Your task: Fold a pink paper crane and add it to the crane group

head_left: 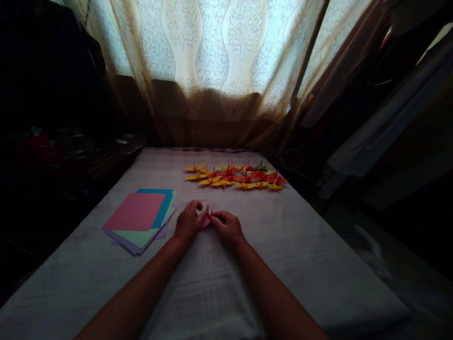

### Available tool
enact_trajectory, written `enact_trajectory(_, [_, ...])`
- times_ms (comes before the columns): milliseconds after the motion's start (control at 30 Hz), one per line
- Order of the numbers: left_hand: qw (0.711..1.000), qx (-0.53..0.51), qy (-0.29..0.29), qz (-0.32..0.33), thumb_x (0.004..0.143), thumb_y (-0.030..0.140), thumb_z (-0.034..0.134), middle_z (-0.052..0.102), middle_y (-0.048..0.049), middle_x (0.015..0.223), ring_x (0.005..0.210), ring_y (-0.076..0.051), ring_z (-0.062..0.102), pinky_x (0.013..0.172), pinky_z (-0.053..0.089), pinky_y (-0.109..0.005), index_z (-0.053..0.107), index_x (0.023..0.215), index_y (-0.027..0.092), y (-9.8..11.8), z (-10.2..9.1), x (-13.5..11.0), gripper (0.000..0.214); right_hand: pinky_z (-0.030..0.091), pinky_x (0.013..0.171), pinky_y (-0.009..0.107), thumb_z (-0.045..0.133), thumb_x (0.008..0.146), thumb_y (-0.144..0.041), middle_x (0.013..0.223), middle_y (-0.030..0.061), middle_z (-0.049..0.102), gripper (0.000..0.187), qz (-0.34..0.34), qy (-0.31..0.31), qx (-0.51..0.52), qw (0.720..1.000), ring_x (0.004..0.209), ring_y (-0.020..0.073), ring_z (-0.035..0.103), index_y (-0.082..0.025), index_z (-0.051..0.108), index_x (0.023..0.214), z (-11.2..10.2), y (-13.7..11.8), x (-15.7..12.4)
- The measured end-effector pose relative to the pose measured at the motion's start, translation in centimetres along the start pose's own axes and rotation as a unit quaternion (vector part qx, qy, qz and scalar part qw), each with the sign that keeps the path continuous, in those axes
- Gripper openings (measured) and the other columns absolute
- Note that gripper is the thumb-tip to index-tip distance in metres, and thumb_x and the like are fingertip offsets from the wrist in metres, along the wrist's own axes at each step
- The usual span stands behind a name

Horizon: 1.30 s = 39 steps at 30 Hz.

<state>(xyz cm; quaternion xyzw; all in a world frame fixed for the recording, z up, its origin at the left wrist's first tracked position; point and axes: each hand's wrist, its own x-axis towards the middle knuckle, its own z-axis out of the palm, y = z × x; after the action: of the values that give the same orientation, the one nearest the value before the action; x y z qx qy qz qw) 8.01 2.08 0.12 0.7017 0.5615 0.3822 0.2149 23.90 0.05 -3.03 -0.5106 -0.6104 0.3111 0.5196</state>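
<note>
Between my two hands is a small pink origami crane [206,221], with two thin points standing up from its folded body. My left hand [189,219] is closed on its left side, thumb against the paper and the index finger curled above. On the other side, my right hand [228,226] pinches the paper near the right-hand point with thumb and fingertips. Parts of the folded body are hidden behind the fingers. Left of my left hand lies a loose stack of square paper sheets [136,210], pink on top, with blue, pale green and purple below.
Several finished paper cranes [230,177] in yellow, red, orange and green stand in rows farther back on the cloth-covered table [297,264]. A patterned curtain [212,61] hangs behind the table. Clothes [375,127] hang at the right, and dark clutter sits at the left.
</note>
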Motion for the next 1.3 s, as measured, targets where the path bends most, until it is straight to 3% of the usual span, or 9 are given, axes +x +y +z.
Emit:
enact_trajectory(233, [0.998, -0.042, -0.044, 0.03, 0.083, 0.029, 0.059, 0.074, -0.0018, 0.098, 0.091, -0.02, 0.068, 0.085, 0.05, -0.029, 0.072, 0.092, 0.026, 0.3, -0.7, -1.1, 0.017, 0.056, 0.079, 0.033, 0.063, 0.079, -0.039, 0.09, 0.0038, 0.076, 0.022, 0.005, -0.008, 0.038, 0.999, 0.083, 0.0202, 0.07, -0.023, 0.075, 0.088, 0.0, -0.3, -0.1])
enact_trajectory(467, [0.994, -0.064, -0.08, 0.039, 0.082, 0.033, 0.062, 0.076, -0.0003, 0.097, 0.092, -0.021, 0.069, 0.085, 0.051, -0.03, 0.075, 0.099, 0.029, 0.2, -0.8, -1.6, 0.021, 0.057, 0.074, 0.032, 0.063, 0.079, -0.037, 0.084, 0.0022, 0.076, 0.019, 0.015, -0.02, 0.063, 0.998, 0.077, 0.0196, 0.07, -0.022, 0.073, 0.087, -0.1, -0.7, -0.1])
enact_trajectory(700, [0.994, -0.084, -0.061, 0.028, 0.082, 0.037, 0.063, 0.076, -0.0016, 0.097, 0.093, -0.022, 0.07, 0.086, 0.052, -0.03, 0.075, 0.096, 0.026, 0.1, -0.7, -1.4, 0.021, 0.056, 0.076, 0.031, 0.067, 0.077, -0.036, 0.086, 0.0022, 0.076, 0.017, 0.021, -0.024, 0.055, 0.998, 0.08, 0.0194, 0.07, -0.023, 0.075, 0.085, -0.2, -0.8, -0.2])
enact_trajectory(900, [0.994, -0.09, -0.053, 0.033, 0.082, 0.036, 0.062, 0.077, -0.0018, 0.09, 0.083, -0.02, 0.071, 0.077, 0.056, -0.028, 0.075, 0.093, 0.023, -0.2, -0.5, -1.1, 0.022, 0.056, 0.076, 0.031, 0.066, 0.077, -0.038, 0.087, 0.0034, 0.076, 0.02, 0.016, -0.021, 0.038, 0.999, 0.08, 0.02, 0.07, -0.022, 0.075, 0.087, 0.0, -0.3, -0.2])
enact_trajectory(1133, [0.994, -0.048, -0.038, 0.091, 0.085, 0.031, 0.061, 0.076, -0.0007, 0.09, 0.081, -0.017, 0.071, 0.076, 0.055, -0.026, 0.073, 0.093, 0.023, -0.5, -0.6, -1.3, 0.017, 0.054, 0.077, 0.031, 0.058, 0.08, -0.037, 0.086, 0.0033, 0.075, 0.021, -0.008, -0.014, -0.006, 1.0, 0.082, 0.0196, 0.069, -0.023, 0.073, 0.085, 0.0, -0.7, -0.2])
enact_trajectory(1300, [0.989, 0.012, -0.03, 0.148, 0.088, 0.026, 0.061, 0.075, -0.0012, 0.091, 0.078, -0.016, 0.069, 0.076, 0.053, -0.025, 0.072, 0.097, 0.025, -0.2, -0.6, -1.6, 0.014, 0.051, 0.068, 0.028, 0.056, 0.082, -0.039, 0.08, 0.0008, 0.072, 0.019, -0.004, 0.005, -0.058, 0.998, 0.071, 0.0179, 0.067, -0.024, 0.066, 0.087, 0.0, -1.3, -0.4])
